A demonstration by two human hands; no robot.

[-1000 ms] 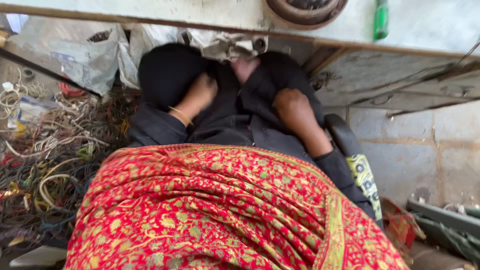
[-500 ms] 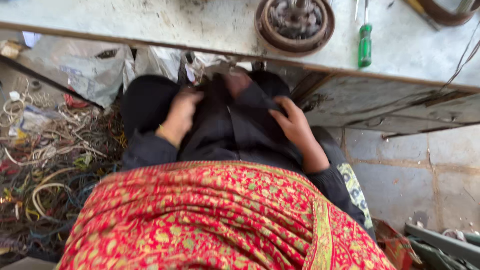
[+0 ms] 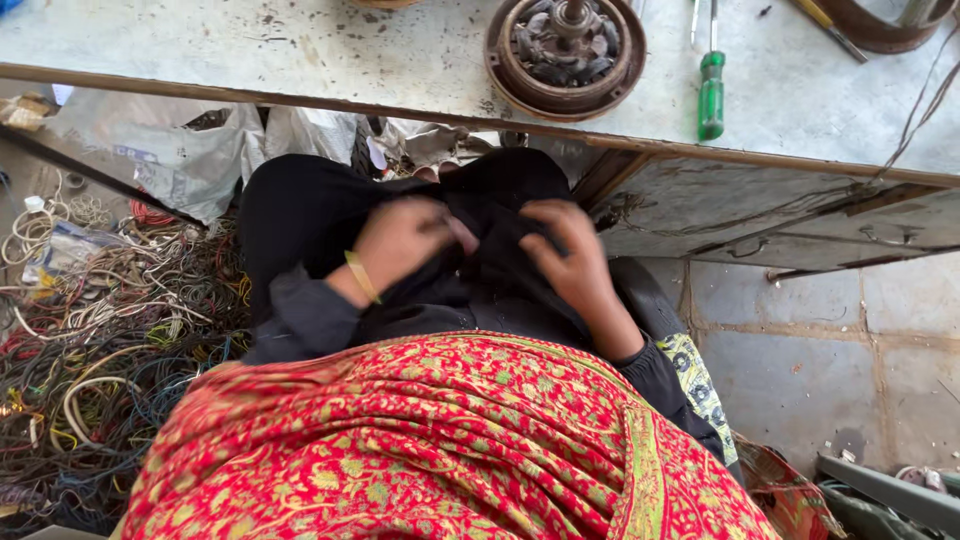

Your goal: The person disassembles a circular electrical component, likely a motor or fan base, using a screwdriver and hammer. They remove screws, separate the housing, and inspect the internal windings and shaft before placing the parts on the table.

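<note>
The black cloth [image 3: 470, 230] lies bunched over my lap, just under the front edge of the tabletop [image 3: 300, 50], and both my hands are in it. My left hand [image 3: 400, 240] is clenched on a fold of it, with a thin yellow bangle [image 3: 362, 277] at the wrist; my right hand [image 3: 565, 250] has its fingers [image 3: 535, 222] curled into the same fabric just beside the left, grasping it too. Below the hands, a red patterned shawl [image 3: 430, 450] with a green and gold border covers my front and fills the lower part of the view. To my left, on the floor, lies a big tangle of loose wires [image 3: 100, 350] in many colours, and behind it sit crumpled pale plastic bags [image 3: 170, 150], one with a small blue label I cannot read. A small clear packet [image 3: 65, 250] lies among the wires. Up on the grey, stained tabletop stands a round rusty metal part [image 3: 565, 50] like a drum with a hub in its middle, and just to its right lies a screwdriver with a green handle [image 3: 711, 95]. To my right the floor is grey stone tile [image 3: 820, 350].
</note>
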